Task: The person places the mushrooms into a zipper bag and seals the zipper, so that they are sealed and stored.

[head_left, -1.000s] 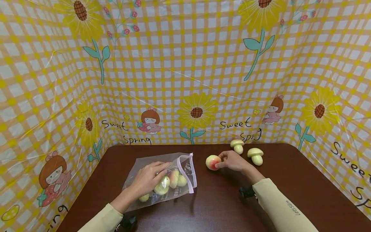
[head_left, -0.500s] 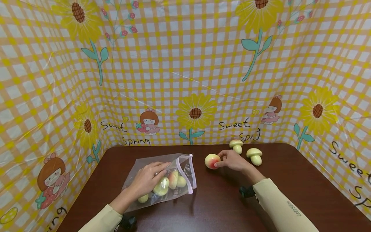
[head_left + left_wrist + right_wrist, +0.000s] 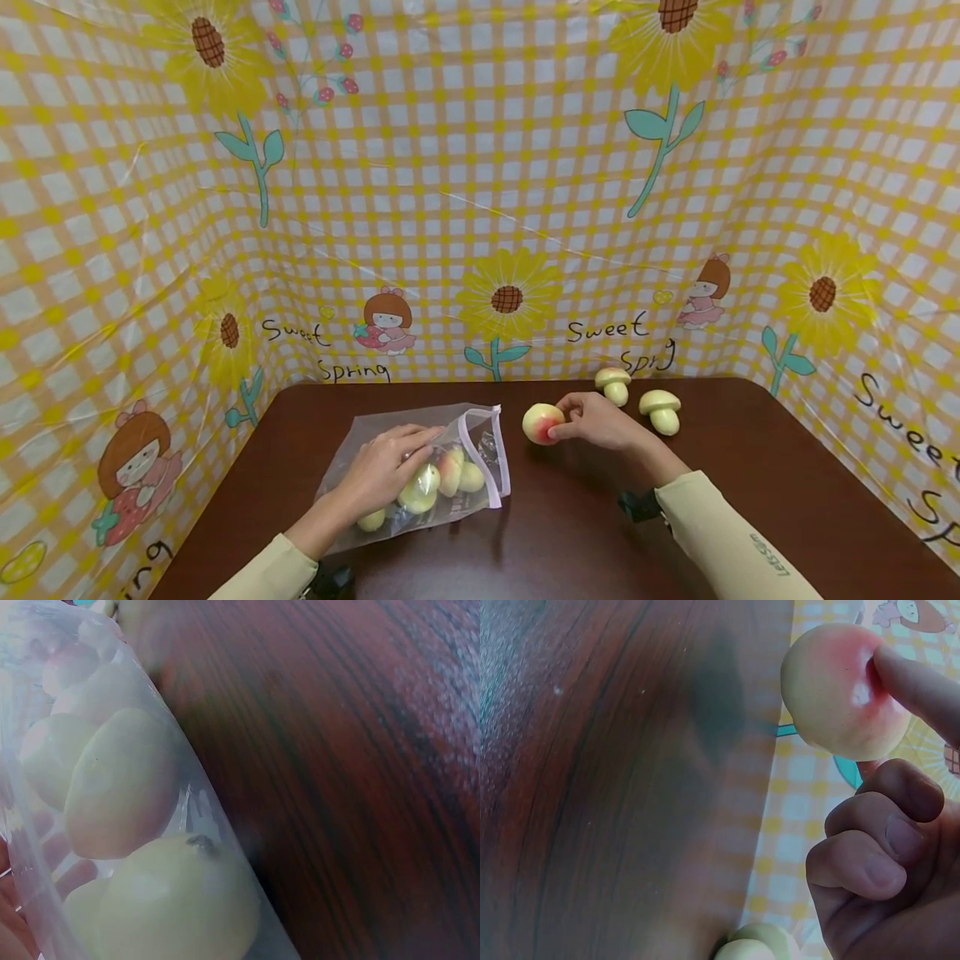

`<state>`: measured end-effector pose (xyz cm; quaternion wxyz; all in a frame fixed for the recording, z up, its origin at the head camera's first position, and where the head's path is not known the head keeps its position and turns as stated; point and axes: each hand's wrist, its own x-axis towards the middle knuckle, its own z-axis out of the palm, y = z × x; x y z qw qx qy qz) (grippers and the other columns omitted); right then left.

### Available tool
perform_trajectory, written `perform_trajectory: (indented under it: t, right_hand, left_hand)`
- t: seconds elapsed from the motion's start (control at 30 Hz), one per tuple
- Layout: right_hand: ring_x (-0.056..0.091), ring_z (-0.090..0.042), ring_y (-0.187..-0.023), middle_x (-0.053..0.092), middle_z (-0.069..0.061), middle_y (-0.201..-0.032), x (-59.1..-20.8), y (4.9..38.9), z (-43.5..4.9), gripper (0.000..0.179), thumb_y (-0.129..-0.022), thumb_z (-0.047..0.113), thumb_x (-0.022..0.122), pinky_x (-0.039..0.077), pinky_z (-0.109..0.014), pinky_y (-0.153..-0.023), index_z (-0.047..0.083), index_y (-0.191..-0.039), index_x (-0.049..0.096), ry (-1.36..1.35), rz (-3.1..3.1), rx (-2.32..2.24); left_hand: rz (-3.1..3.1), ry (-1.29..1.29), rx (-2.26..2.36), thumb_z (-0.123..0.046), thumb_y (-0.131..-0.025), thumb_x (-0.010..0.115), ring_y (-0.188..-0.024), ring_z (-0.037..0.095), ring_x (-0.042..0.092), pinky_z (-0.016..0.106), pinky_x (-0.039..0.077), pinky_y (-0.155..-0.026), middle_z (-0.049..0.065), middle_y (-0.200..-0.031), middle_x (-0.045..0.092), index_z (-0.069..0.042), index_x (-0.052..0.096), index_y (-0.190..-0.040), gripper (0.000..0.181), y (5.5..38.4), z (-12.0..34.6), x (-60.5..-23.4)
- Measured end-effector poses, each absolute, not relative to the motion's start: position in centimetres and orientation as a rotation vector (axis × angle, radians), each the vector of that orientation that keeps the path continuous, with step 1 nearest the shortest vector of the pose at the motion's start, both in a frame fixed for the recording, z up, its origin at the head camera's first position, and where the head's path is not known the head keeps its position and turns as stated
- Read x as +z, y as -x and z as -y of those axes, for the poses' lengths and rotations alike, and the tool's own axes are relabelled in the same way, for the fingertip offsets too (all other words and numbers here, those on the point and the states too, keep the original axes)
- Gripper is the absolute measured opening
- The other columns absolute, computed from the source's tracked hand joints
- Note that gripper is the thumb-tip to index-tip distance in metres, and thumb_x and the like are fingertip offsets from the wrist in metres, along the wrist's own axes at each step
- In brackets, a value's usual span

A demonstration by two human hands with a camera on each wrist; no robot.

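In the head view my left hand (image 3: 386, 462) rests, fingers extended, on a clear zip bag (image 3: 480, 417) lying on the table. Inside the bag are several pale toy pieces, among them a rounded yellow-green one (image 3: 417, 492) and a blushed one (image 3: 451, 472). The left wrist view shows these pale pieces (image 3: 124, 784) through the plastic, with fingertips partly seen behind it. My right hand (image 3: 596, 419) pinches a yellow toy peach (image 3: 542, 423) with a red blush between thumb and forefinger, just right of the bag's mouth. Its other fingers are curled in the right wrist view.
Two pale toy mushrooms stand at the back right of the dark wooden table (image 3: 570, 533): one mushroom (image 3: 613, 385) near the back edge, another mushroom (image 3: 662, 411) closer in. A checked sunflower cloth (image 3: 420, 225) hangs around the table's back and sides.
My right hand has carried the toy peach slightly left, toward the bag's mouth. The left hand and the bag stay about where they were; the head view tilts a little.
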<state>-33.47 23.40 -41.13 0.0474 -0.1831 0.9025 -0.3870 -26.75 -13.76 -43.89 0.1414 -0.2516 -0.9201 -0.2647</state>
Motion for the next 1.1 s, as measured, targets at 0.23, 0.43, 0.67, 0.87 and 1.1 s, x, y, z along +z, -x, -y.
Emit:
perform_trajectory:
  t: [0.23, 0.43, 0.67, 0.87, 1.1]
  right_hand:
    - [0.037, -0.009, -0.056, 0.041, 0.003, -0.064, -41.0, 32.8, -22.7, 0.032, -0.082, 0.023, 0.084, 0.032, -0.022, -0.054, 0.003, -0.101, 0.068, 0.626, -2.729, -1.171]
    - [0.038, -0.008, -0.056, 0.043, 0.002, -0.065, -40.5, 32.2, -22.0, 0.032, -0.081, 0.026, 0.085, 0.032, -0.021, -0.054, 0.006, -0.1, 0.068, 0.685, -2.709, -1.159]
    - [0.038, -0.008, -0.056, 0.042, 0.004, -0.064, -39.9, 31.8, -21.1, 0.032, -0.08, 0.027, 0.085, 0.032, -0.021, -0.053, 0.008, -0.099, 0.069, 0.73, -2.717, -1.139]
    - [0.039, -0.009, -0.058, 0.044, 0.004, -0.065, -39.5, 31.4, -20.6, 0.035, -0.079, 0.028, 0.086, 0.033, -0.022, -0.055, 0.009, -0.102, 0.069, 0.737, -2.727, -1.101]
    - [0.039, -0.006, -0.056, 0.045, 0.006, -0.064, -39.2, 30.8, -19.8, 0.034, -0.078, 0.028, 0.085, 0.033, -0.021, -0.054, 0.01, -0.102, 0.069, 0.818, -2.684, -1.084]
  left_hand:
    - [2.649, 0.725, -0.769, -0.035, -0.104, 0.056, -0.125, 0.025, 0.061, 0.057, 0.051, -0.094, -0.005, -0.133, 0.066, -0.035, 0.062, -0.139, 0.036, 26.3, 13.9, -44.1]
    - [2.643, 0.732, -0.776, -0.035, -0.103, 0.057, -0.125, 0.025, 0.062, 0.057, 0.051, -0.095, -0.005, -0.133, 0.066, -0.033, 0.063, -0.138, 0.035, 26.3, 13.9, -44.0]
    - [2.65, 0.724, -0.778, -0.033, -0.104, 0.057, -0.125, 0.025, 0.061, 0.056, 0.051, -0.096, -0.004, -0.133, 0.066, -0.034, 0.061, -0.14, 0.037, 26.4, 13.9, -43.7]
    - [2.654, 0.728, -0.778, -0.035, -0.104, 0.055, -0.126, 0.025, 0.061, 0.057, 0.05, -0.096, -0.004, -0.134, 0.066, -0.035, 0.059, -0.141, 0.037, 26.6, 13.8, -43.6]
    - [2.646, 0.728, -0.768, -0.033, -0.104, 0.056, -0.124, 0.025, 0.062, 0.056, 0.05, -0.096, -0.004, -0.132, 0.067, -0.031, 0.061, -0.141, 0.037, 26.5, 13.7, -43.5]
